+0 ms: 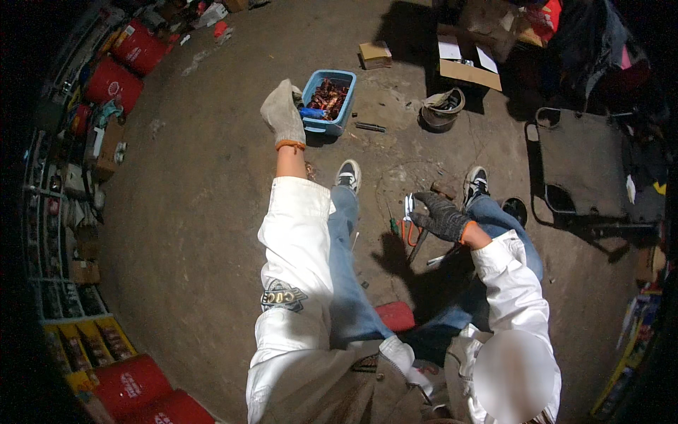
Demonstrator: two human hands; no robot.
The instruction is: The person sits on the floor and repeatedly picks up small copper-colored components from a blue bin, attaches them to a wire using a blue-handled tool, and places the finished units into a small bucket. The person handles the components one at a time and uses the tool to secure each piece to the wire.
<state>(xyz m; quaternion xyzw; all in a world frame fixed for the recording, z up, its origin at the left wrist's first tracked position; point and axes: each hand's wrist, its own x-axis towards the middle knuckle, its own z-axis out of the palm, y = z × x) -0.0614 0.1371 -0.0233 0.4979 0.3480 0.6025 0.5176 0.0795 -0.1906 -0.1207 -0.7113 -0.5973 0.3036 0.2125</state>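
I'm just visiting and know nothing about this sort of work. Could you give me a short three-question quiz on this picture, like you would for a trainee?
1. Which is nearer the blue tub: the person's left grip or right grip?
2. True or false: the blue tub is empty.
3. What colour is the glove on the right grip?
A) white
B) dark grey
C) bright red

Key:
1. The left grip; it is right at the tub's left side.
2. False; it holds many reddish-brown pieces.
3. B
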